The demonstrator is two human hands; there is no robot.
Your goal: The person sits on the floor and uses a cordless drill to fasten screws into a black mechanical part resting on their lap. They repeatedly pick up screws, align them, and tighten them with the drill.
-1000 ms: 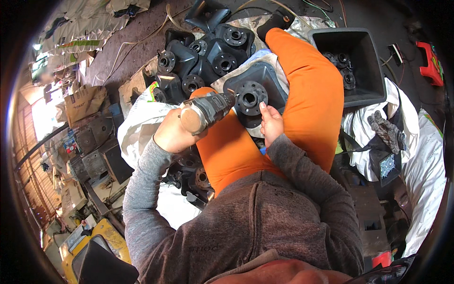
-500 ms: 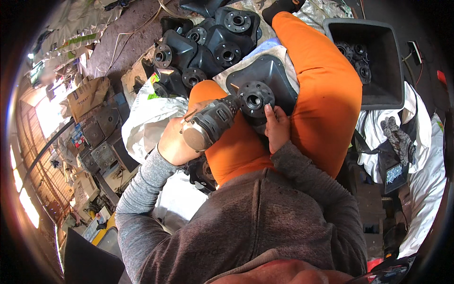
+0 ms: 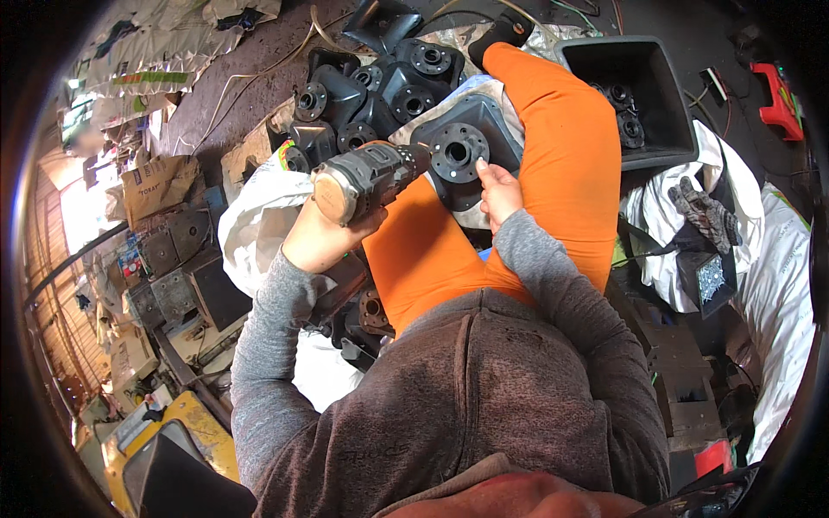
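My left hand (image 3: 332,235) is wrapped round a dark cordless drill (image 3: 367,177), whose chuck points right, close to the left rim of a round black flange (image 3: 443,155). This flange has a central hole and a ring of smaller holes. It sits on a black, square-bodied rubber or plastic part (image 3: 501,121) between my legs. My right hand (image 3: 501,197) is closed, with thumb and finger pinched at the flange's right edge. Whether a small thing is between those fingertips I cannot make out.
Several similar black flanged parts (image 3: 380,99) lie heaped beyond my left knee. At the far right a black bin (image 3: 673,112) holds more flanges. Right of my leg are a patterned glove (image 3: 704,216) and a small tray of shiny bits (image 3: 711,281). A red object (image 3: 775,99) lies farther right.
The whole view has shifted. My left hand has brought the drill more level with the flange, its chuck now at the upper left rim. My right hand stays pinched at the flange's edge.
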